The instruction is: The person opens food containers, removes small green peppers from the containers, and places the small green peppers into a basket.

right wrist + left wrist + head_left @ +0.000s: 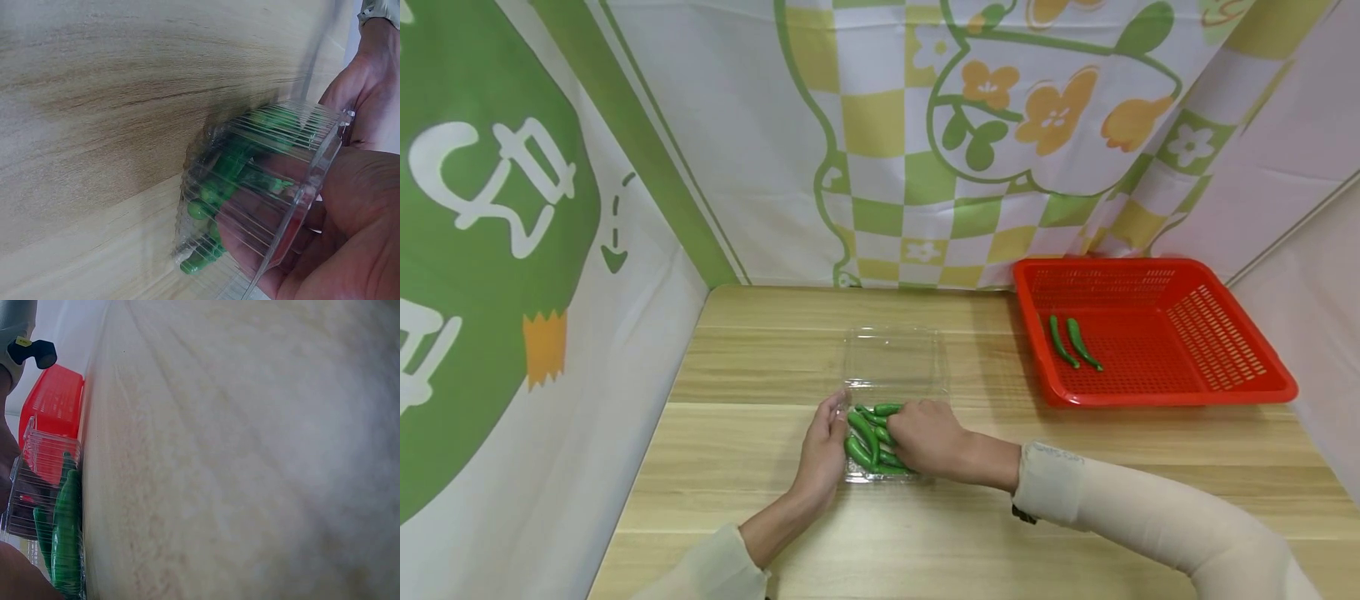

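An open clear plastic clamshell box (850, 478) lies on the wooden table, its lid (895, 357) folded back away from the person. Several green chili peppers (865, 433) fill its base. Along the box's left wall rests my left hand (820, 458), its fingers fairly straight against the side. My right hand (928, 437) reaches in over the right wall with curled fingers. Through the ribbed wall in the right wrist view, its fingers (244, 231) sit among the peppers, with a green chili pepper (278, 183) between them; the exact grip is partly hidden.
A red plastic basket (1180, 398) stands at the table's back right, with two green chili peppers (1078, 343) on its floor. White printed curtains (880, 125) border the back and sides of the wooden table (760, 358).
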Motion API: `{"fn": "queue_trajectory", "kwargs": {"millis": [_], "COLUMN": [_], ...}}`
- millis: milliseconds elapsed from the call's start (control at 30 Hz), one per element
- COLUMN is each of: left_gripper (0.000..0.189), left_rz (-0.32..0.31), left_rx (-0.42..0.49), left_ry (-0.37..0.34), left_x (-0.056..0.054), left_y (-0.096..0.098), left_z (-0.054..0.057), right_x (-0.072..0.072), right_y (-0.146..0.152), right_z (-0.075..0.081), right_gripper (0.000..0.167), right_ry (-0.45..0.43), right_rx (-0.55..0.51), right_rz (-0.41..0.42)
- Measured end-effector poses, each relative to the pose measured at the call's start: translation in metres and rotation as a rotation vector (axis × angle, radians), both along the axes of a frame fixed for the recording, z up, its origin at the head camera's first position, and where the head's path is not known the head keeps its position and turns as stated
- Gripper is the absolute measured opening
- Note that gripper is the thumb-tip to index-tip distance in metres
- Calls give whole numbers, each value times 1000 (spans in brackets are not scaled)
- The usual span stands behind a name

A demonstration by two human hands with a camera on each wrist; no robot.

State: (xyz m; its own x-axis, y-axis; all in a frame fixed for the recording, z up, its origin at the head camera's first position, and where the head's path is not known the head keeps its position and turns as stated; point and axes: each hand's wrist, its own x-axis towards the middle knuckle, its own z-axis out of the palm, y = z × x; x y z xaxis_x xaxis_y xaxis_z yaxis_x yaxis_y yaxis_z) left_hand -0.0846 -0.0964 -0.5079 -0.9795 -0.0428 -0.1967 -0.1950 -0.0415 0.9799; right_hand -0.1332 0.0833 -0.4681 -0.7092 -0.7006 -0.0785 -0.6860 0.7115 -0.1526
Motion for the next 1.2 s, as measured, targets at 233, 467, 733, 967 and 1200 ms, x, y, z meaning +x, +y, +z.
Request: {"fn": "queue_trajectory", "kwargs": {"millis": [233, 467, 733, 967, 1200], "left_gripper": [48, 48, 48, 48, 48], "left_rz": [13, 11, -6, -22, -9], "left_rx": [0, 12, 9, 16, 16], "left_ry": [13, 21, 12, 19, 13], "left_x": [-1, -1, 0, 0, 0], "left_y": [2, 3, 2, 3, 1], "left_z": [0, -1, -1, -1, -3], "right_x": [0, 1, 1, 0, 0], "right_y": [-2, -1, 2, 5, 5], "right_z": [-5, -4, -1, 2, 7], "right_gripper": [40, 38, 37, 37, 35], "right_ry": [79, 50, -2, 2, -20], "right_rx": [40, 10, -31, -49, -118], "right_rz": [-2, -15, -20, -8, 33]}}
